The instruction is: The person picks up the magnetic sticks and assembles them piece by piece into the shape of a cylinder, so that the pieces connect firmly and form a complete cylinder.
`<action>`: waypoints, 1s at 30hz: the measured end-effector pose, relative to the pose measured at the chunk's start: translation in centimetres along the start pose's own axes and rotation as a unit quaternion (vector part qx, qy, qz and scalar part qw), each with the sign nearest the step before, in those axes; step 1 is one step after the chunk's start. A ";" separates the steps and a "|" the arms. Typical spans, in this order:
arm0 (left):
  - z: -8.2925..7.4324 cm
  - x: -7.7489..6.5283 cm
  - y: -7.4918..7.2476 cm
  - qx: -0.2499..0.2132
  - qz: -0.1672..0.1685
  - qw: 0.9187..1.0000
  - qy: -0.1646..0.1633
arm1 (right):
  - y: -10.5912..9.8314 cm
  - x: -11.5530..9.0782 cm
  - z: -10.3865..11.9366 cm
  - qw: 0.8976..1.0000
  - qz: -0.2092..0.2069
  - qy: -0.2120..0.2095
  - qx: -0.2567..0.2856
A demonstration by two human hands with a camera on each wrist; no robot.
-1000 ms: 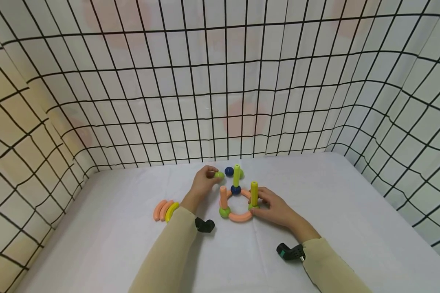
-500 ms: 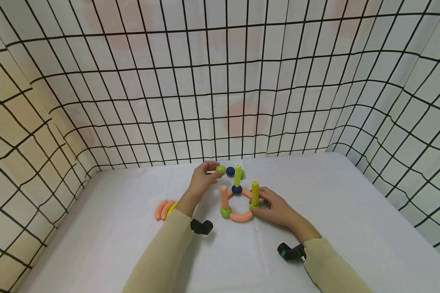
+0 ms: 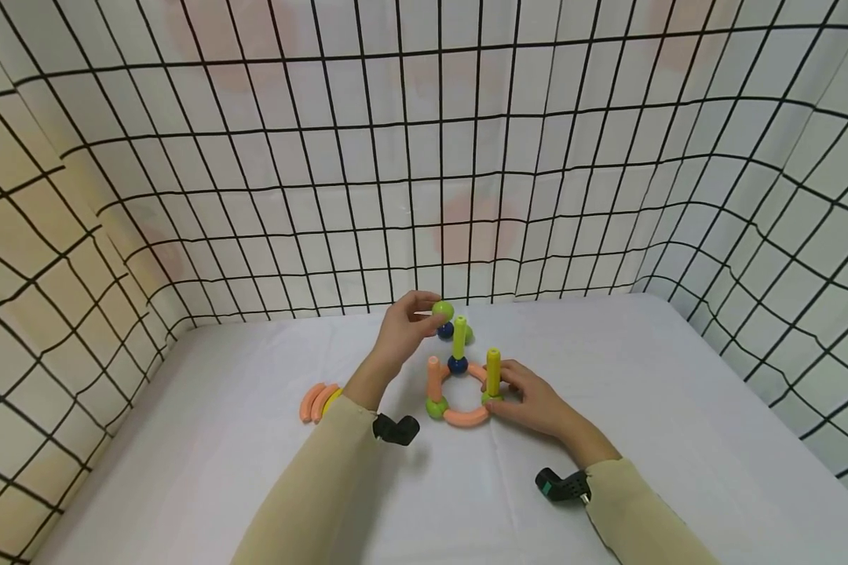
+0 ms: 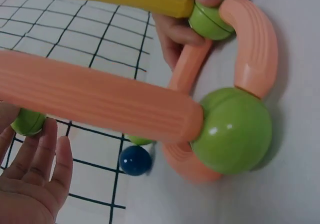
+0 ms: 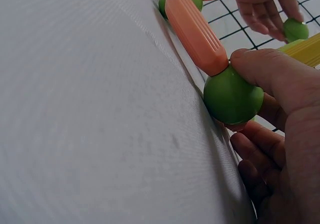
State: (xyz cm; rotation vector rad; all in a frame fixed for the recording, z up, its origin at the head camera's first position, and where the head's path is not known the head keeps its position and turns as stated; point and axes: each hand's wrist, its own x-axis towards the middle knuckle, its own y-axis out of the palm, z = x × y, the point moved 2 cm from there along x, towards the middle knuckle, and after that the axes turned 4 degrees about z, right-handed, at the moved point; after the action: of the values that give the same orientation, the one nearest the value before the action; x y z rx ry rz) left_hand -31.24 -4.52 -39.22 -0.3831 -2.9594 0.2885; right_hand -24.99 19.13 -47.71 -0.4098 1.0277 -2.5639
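Note:
My left hand (image 3: 403, 326) pinches a green ball (image 3: 443, 311) between thumb and fingertips, raised above the back of the table, also visible in the left wrist view. My right hand (image 3: 533, 402) grips the green ball joint (image 5: 232, 97) at the right corner of a ring built from curved orange pieces (image 3: 466, 417). A yellow rod (image 3: 493, 373) stands on that joint. On the ring's left green ball (image 3: 436, 407) stands an orange rod (image 3: 434, 380). A light green rod (image 3: 459, 337) rises from the dark blue ball (image 3: 457, 364) at the ring's rear.
Behind the ring lie a loose blue ball (image 4: 135, 160) and another green ball (image 3: 469, 334), partly hidden by the light green rod. Curved orange pieces (image 3: 312, 402) and a yellow piece (image 3: 331, 400) lie at left. A black grid-patterned white backdrop (image 3: 311, 196) encloses the table.
My left hand has lifted the green ball off the table and carried it right and up, over the loose blue ball. My right hand has stayed on the ring's right joint.

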 end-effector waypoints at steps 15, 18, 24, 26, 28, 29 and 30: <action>-1.8 -0.1 1.1 0.037 0.015 0.999 0.037 | 0.0 0.2 -0.1 1.000 0.005 0.009 -0.011; -1.7 -0.2 1.3 0.043 0.018 0.998 0.036 | 0.0 0.2 -0.1 1.000 0.006 0.010 -0.013; -1.5 -0.1 1.2 0.037 0.010 0.999 0.032 | -0.1 0.1 -0.1 1.000 0.004 0.008 -0.011; -1.4 0.0 1.2 0.035 0.007 0.999 0.030 | -0.1 0.1 -0.1 1.000 0.004 0.008 -0.009; -1.3 0.0 1.2 0.034 0.003 0.999 0.027 | 0.0 0.1 -0.1 1.000 0.004 0.008 -0.011; -1.3 0.0 1.2 0.035 0.000 0.999 0.026 | 0.0 0.1 -0.2 1.000 0.005 0.009 -0.012; -1.2 0.1 1.1 0.035 -0.003 0.999 0.026 | 0.0 0.2 -0.2 1.000 0.005 0.009 -0.013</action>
State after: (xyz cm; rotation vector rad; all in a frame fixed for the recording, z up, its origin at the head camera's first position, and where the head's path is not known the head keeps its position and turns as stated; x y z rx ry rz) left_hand -30.82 -3.21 -38.26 -0.3674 -2.8905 0.3750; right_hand -25.20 19.17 -47.80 -0.3877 1.0668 -2.5522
